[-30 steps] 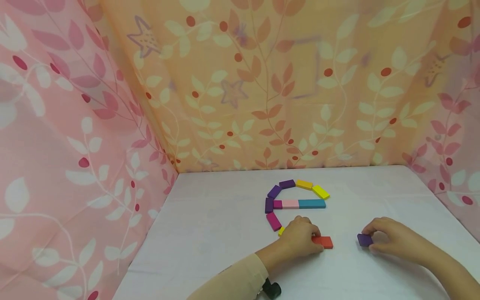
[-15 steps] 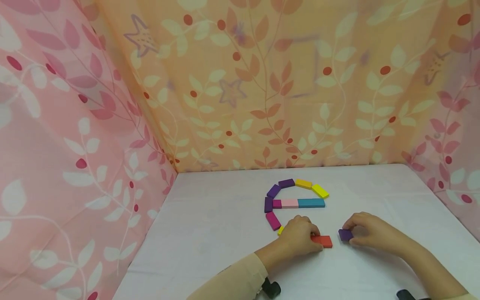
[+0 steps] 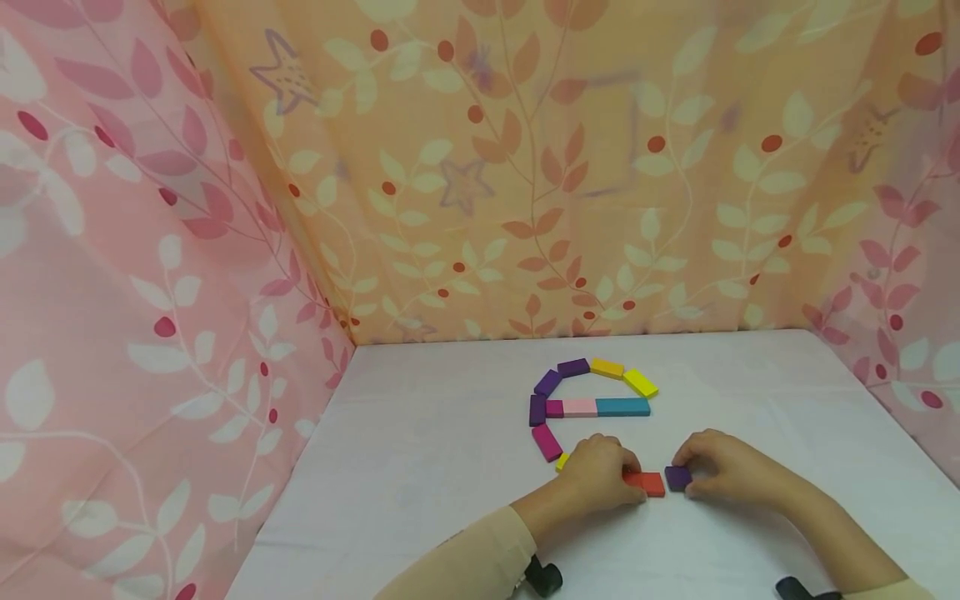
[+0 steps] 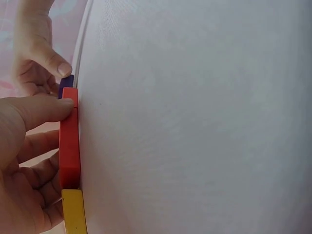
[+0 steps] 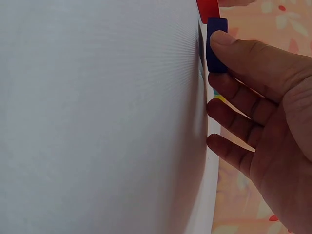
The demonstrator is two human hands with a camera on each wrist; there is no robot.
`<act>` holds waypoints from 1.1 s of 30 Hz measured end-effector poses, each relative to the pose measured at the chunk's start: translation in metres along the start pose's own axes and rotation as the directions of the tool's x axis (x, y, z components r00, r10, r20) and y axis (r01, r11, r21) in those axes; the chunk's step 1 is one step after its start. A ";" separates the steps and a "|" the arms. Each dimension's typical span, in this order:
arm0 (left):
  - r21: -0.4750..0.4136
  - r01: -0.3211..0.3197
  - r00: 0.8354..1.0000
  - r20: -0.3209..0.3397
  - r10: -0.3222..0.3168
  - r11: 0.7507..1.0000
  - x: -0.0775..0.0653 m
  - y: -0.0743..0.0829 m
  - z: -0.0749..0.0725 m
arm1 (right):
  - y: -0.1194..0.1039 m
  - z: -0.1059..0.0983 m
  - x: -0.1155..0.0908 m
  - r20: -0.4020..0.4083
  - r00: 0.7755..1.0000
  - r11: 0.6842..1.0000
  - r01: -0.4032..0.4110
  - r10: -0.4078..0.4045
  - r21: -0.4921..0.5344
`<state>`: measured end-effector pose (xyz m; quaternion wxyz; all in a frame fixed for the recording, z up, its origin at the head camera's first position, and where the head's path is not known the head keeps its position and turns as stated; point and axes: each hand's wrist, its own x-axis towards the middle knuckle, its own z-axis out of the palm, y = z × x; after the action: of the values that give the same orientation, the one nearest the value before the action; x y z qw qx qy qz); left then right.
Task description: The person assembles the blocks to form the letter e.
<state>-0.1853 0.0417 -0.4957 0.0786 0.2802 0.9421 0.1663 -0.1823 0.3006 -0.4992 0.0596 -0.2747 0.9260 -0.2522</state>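
My left hand pinches red blocks lying end to end on the white table. In the left wrist view a seam shows near my thumb, and a yellow block lies at the near end of the red row. My right hand holds a small purple block between thumb and fingers. In the head view a narrow gap separates the purple block from the red end. Its thumb presses the purple block's side in the right wrist view. My left hand hides part of the row.
Above the hands, purple, orange and yellow blocks form an arc. A magenta, pink and blue bar crosses it. A magenta block continues the curve downward. The white table meets patterned cloth walls at the back and sides.
My right hand has moved left with the purple block, bringing it close to the right end of the red blocks. My left hand has stayed in place.
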 end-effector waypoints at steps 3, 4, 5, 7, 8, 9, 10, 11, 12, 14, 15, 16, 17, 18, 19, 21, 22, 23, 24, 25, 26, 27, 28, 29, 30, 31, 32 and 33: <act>-0.005 0.001 1.000 -0.001 -0.001 1.000 0.000 0.000 0.000 | -0.001 0.001 0.001 0.015 1.000 1.000 -0.021 0.021 -0.008; -0.007 0.000 1.000 -0.001 0.000 1.000 0.000 0.000 0.001 | -0.001 0.001 0.001 0.020 0.999 1.000 -0.029 0.029 -0.009; -0.008 -0.003 1.000 -0.001 0.002 1.000 0.000 0.000 0.001 | -0.002 0.001 0.001 0.024 0.999 0.999 -0.033 0.034 -0.011; -0.012 -0.005 1.000 -0.001 0.005 1.000 -0.001 -0.001 0.002 | -0.002 0.002 0.001 0.032 0.999 0.999 -0.040 0.040 -0.011; -0.013 -0.007 1.000 -0.001 0.007 1.000 -0.001 -0.001 0.002 | -0.002 0.002 0.001 0.034 0.999 0.999 -0.041 0.042 -0.012; -0.013 -0.007 1.000 -0.002 0.007 1.000 -0.001 -0.001 0.002 | -0.002 0.002 0.002 0.035 0.998 0.999 -0.042 0.043 -0.014; -0.011 -0.008 1.000 -0.002 0.008 1.000 -0.001 -0.001 0.002 | -0.002 0.003 0.002 0.036 0.998 0.999 -0.042 0.042 -0.015; -0.009 -0.008 1.000 -0.002 0.008 1.000 -0.001 -0.001 0.002 | -0.003 0.003 0.002 0.036 0.999 0.999 -0.039 0.039 -0.018; -0.009 -0.007 1.000 -0.003 0.007 1.000 -0.001 -0.001 0.001 | -0.003 0.003 0.002 0.037 0.999 0.999 -0.037 0.038 -0.020; -0.009 -0.006 1.000 -0.004 0.005 1.000 -0.002 -0.001 0.001 | -0.003 0.003 0.003 0.039 0.998 0.999 -0.040 0.041 -0.025; -0.010 -0.005 1.000 -0.005 0.005 1.000 -0.002 -0.001 0.000 | -0.004 0.003 0.004 0.042 0.998 0.999 -0.044 0.045 -0.026; -0.009 -0.005 1.000 -0.007 0.005 1.000 -0.002 -0.001 -0.001 | -0.004 0.004 0.005 0.043 0.998 0.998 -0.047 0.048 -0.029; -0.007 -0.006 1.000 -0.010 0.006 1.000 -0.002 -0.001 -0.001 | -0.004 0.003 0.005 0.044 0.998 0.998 -0.049 0.051 -0.031; -0.005 -0.007 1.000 -0.012 0.007 1.000 -0.002 -0.001 -0.001 | -0.004 0.003 0.006 0.044 0.998 0.998 -0.051 0.052 -0.032; -0.002 -0.009 1.000 -0.016 0.009 1.000 -0.002 -0.001 -0.002 | -0.003 0.004 0.006 0.044 0.998 0.998 -0.052 0.054 -0.034; 0.003 -0.012 1.000 -0.019 0.012 1.000 -0.002 -0.001 -0.002 | -0.002 0.004 0.007 0.040 0.998 0.998 -0.049 0.050 -0.037; 0.004 -0.011 1.000 -0.019 0.011 1.000 -0.002 -0.001 -0.002 | -0.002 0.004 0.007 0.039 0.998 0.999 -0.039 0.040 -0.035; 0.002 -0.009 1.000 -0.018 0.009 1.000 -0.002 -0.001 -0.002 | -0.002 0.005 0.007 0.040 0.999 0.999 -0.031 0.032 -0.030; 0.000 -0.007 1.000 -0.016 0.007 1.000 -0.002 -0.001 -0.002 | -0.001 0.005 0.007 0.040 0.999 0.999 -0.024 0.025 -0.026; -0.003 -0.004 1.000 -0.013 0.004 1.000 -0.002 -0.001 -0.002 | -0.001 0.006 0.007 0.041 0.999 1.000 -0.018 0.019 -0.024; -0.005 -0.003 1.000 -0.011 0.003 1.000 -0.002 0.000 -0.002 | -0.001 0.006 0.007 0.041 0.999 1.000 -0.012 0.013 -0.023; -0.005 -0.003 1.000 -0.009 0.003 1.000 -0.002 0.000 -0.002 | -0.001 0.006 0.007 0.042 0.999 1.000 -0.006 0.007 -0.020; -0.005 -0.003 1.000 -0.007 0.003 1.000 -0.002 0.000 -0.002 | -0.001 0.006 0.006 0.042 0.999 1.000 -0.001 0.002 -0.018; -0.005 -0.004 1.000 -0.006 0.004 1.000 -0.002 0.000 -0.001 | -0.002 0.006 0.006 0.041 0.999 1.000 -0.001 0.002 -0.019; -0.002 -0.006 1.000 -0.006 0.006 1.000 -0.002 0.000 -0.001 | -0.002 0.006 0.006 0.040 0.999 1.000 0.000 0.001 -0.021; -0.001 -0.007 1.000 -0.007 0.007 1.000 -0.002 0.000 -0.001 | -0.002 0.006 0.005 0.040 0.999 1.000 0.001 -0.001 -0.022; 0.002 -0.009 1.000 -0.008 0.009 1.000 -0.002 0.001 -0.001 | -0.003 0.006 0.005 0.038 0.999 1.000 0.003 -0.003 -0.023; 0.005 -0.009 1.000 -0.010 0.009 1.000 -0.002 0.000 -0.001 | -0.003 0.006 0.005 0.038 0.999 1.000 0.003 -0.003 -0.023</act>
<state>-0.1832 0.0406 -0.4949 0.0724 0.2839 0.9416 0.1659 -0.1836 0.2930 -0.5025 0.0738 -0.2816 0.9271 -0.2363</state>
